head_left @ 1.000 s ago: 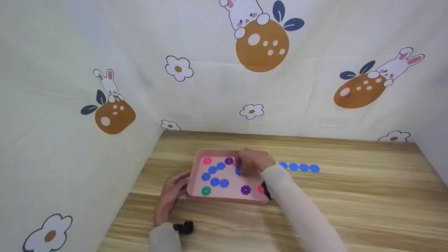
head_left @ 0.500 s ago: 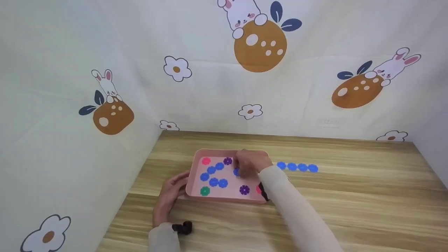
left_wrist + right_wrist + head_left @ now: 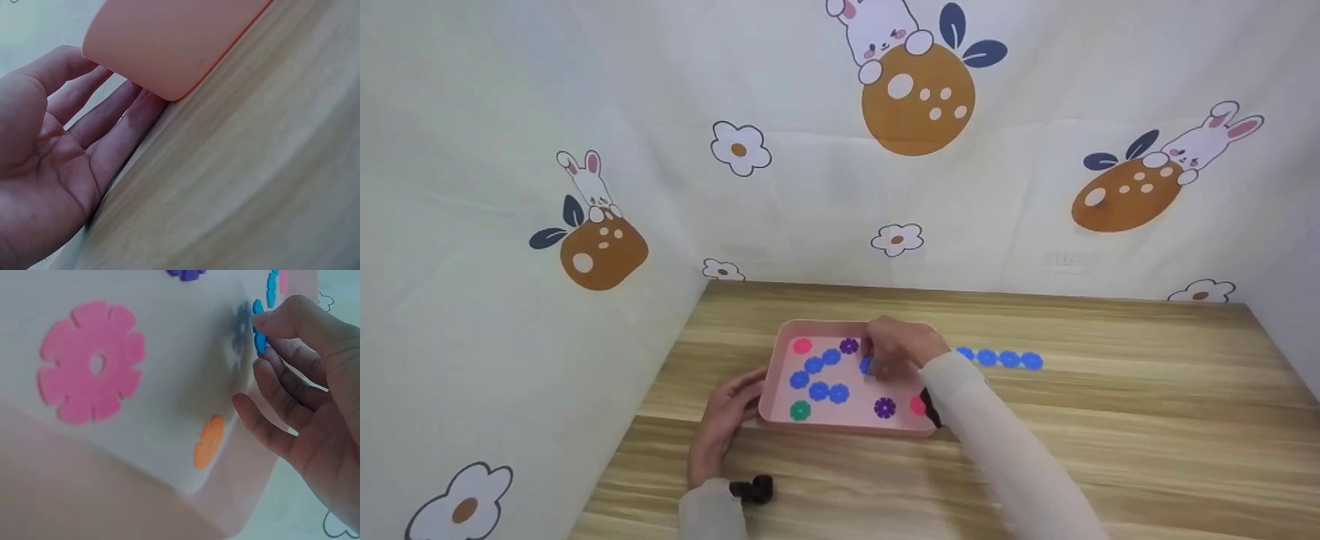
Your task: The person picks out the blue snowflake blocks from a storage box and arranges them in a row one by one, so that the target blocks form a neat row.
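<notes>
Thumb and fingers of my right hand [image 3: 896,346] pinch a blue snowflake disc [image 3: 259,329], a flat notched building piece. In the right wrist view it stands edge-on, raised over the floor of the pink tray [image 3: 847,430] with its shadow beside it. My left hand [image 3: 727,412] lies at the tray's left end, its loosely extended fingers against the outer wall in the left wrist view. Left of the right hand, a slanted row of blue discs [image 3: 814,365] and a blue pair [image 3: 829,392] lie in the tray.
Also in the tray are a pink disc [image 3: 802,346], a green disc [image 3: 800,410], purple discs [image 3: 885,408] and an orange disc [image 3: 208,442]. On the wooden table [image 3: 1110,420], right of the tray, lies a row of blue discs [image 3: 997,358]. Patterned cloth walls [image 3: 810,195] stand behind and beside.
The right hand stays over the same spot in the tray, and the blue disc in its fingers has tilted slightly. The left hand and tray have kept their places.
</notes>
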{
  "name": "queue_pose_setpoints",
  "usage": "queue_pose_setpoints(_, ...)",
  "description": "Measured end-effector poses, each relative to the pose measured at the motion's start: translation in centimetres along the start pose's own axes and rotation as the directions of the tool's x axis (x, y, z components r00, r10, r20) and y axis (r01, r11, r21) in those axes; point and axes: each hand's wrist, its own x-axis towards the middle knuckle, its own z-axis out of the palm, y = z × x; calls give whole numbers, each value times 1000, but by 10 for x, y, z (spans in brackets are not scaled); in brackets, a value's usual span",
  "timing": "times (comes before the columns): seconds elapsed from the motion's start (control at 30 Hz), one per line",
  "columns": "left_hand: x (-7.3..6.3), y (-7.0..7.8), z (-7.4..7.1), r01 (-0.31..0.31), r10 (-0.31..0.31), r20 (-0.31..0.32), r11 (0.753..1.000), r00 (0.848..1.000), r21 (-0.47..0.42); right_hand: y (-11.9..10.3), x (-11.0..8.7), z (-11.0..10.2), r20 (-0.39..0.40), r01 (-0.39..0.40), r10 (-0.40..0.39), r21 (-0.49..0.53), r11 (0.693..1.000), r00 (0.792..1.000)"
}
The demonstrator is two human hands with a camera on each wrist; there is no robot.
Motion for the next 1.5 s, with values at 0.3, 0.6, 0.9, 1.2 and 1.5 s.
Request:
queue_pose_setpoints(0.3,2,-1,1,-16,16,9,999,1000,-39,-1,-11,-15,-10,96,-96,-56,994,995)
queue_pose_setpoints(0.6,1,-1,-3,19,-19,8,1000,1000,-7,0,-36,-26,-36,212,-216,-93,973,976)
queue_pose_setpoints(0.9,0,0,-2,22,-22,9,1000,1000,8,27,-67,-30,-103,262,-276,-132,956,956)
queue_pose_setpoints(1.2,2,1,-3,-1,1,10,1000,1000,-8,72,-103,-27,-235,305,-328,-129,943,915)
queue_pose_setpoints(1.5,4,-1,-1,2,-2,7,1000,1000,-6,118,-135,-38,-340,219,-238,-94,971,910)
